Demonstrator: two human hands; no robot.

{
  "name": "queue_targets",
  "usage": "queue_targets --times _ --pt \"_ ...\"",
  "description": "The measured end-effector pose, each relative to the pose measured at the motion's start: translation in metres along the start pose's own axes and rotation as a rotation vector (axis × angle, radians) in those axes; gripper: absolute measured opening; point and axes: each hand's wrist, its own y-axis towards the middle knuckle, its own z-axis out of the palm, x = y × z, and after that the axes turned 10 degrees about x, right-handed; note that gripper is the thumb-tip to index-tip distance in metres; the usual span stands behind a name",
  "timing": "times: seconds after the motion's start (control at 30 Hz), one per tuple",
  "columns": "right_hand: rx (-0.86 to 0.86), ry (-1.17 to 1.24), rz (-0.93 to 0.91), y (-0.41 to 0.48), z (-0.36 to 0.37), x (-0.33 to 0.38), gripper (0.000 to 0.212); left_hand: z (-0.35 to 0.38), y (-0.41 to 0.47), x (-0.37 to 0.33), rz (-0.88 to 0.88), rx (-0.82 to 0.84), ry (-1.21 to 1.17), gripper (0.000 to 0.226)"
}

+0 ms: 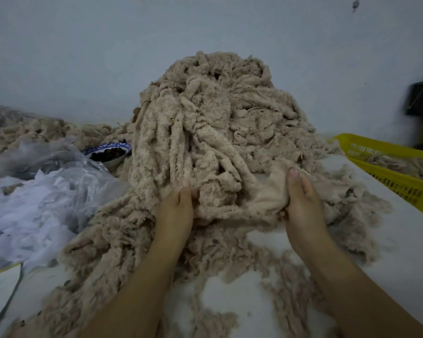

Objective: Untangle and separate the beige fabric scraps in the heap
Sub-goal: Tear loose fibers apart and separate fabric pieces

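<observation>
Grips the near edge of the heap [205, 123], piled mid-surface, with the left hand [175, 211], and pinches a smooth scrap [269, 191] just beside it under the thumb of the right hand [303, 203]. Risks tearing the scrap, or dragging the whole tangle forward, if pulled hard while strands are knotted. Shows a white surface [230, 301] littered with tufts, a yellow basket [388, 181] at right, bags [47, 191] and a bowl [110, 152] at left, a pale wall [83, 57] behind.

Beyond the left hand [178, 211] and right hand [303, 203] the tall heap [217, 118] walls off the back. Leftward a plastic bag [47, 191] and a bowl [110, 154] crowd the desk [405, 252]; rightward bare desk runs to a yellow basket [388, 181].
</observation>
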Motion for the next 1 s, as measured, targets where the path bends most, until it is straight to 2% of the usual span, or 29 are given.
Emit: queue_targets --times 0.13,0.2,0.23,0.27,0.33,0.43,0.5,0.57,0.67,0.73,0.83,0.87,0.93,1.0 --pt "-0.089 0.170 -0.012 0.006 -0.008 0.005 0.017 -0.009 -0.001 -0.001 0.097 0.059 0.606 0.041" --pt "-0.058 0.108 -0.006 0.005 -0.007 0.006 0.021 -0.008 -0.008 -0.008 0.268 0.031 0.882 0.035" --pt "-0.023 0.035 -0.006 0.003 -0.004 0.004 0.024 -0.004 -0.014 -0.013 0.394 0.002 0.793 0.035" --pt "0.020 -0.045 -0.015 0.000 0.001 0.002 0.024 0.001 -0.020 -0.021 0.497 0.006 0.597 0.039" --pt "0.129 -0.189 -0.048 -0.009 0.011 -0.004 0.026 0.012 -0.031 -0.036 0.610 0.141 0.297 0.044" --pt "0.298 -0.342 -0.088 -0.017 0.018 -0.012 0.030 0.027 -0.045 -0.042 0.459 0.387 0.154 0.035" --pt "0.388 -0.358 -0.069 -0.019 0.018 -0.012 0.034 0.027 -0.047 -0.041 0.360 0.366 -0.017 0.036" --pt "0.496 -0.394 -0.017 -0.018 0.015 -0.014 0.032 0.021 -0.043 -0.041 0.198 0.347 -0.349 0.038" --pt "0.540 -0.676 -0.004 -0.016 0.015 -0.020 0.010 0.013 -0.035 -0.043 -0.068 0.470 -0.876 0.040" --pt "0.494 -0.859 -0.037 -0.014 0.014 -0.026 0.012 0.010 -0.033 -0.042 -0.132 0.547 -0.982 0.046" --pt "0.473 -1.004 -0.123 -0.011 0.014 -0.024 0.009 0.010 -0.038 -0.046 -0.151 0.674 -1.006 0.037" --pt "0.468 -1.019 -0.156 -0.010 0.014 -0.024 0.012 0.011 -0.042 -0.047 -0.168 0.732 -1.019 0.033" --pt "0.452 -0.953 -0.200 -0.012 0.013 -0.021 0.004 0.016 -0.046 -0.047 -0.243 0.842 -1.102 0.022" --pt "0.449 -0.850 -0.279 -0.013 0.013 -0.019 0.017 0.017 -0.051 -0.048 -0.288 0.945 -1.183 0.016"
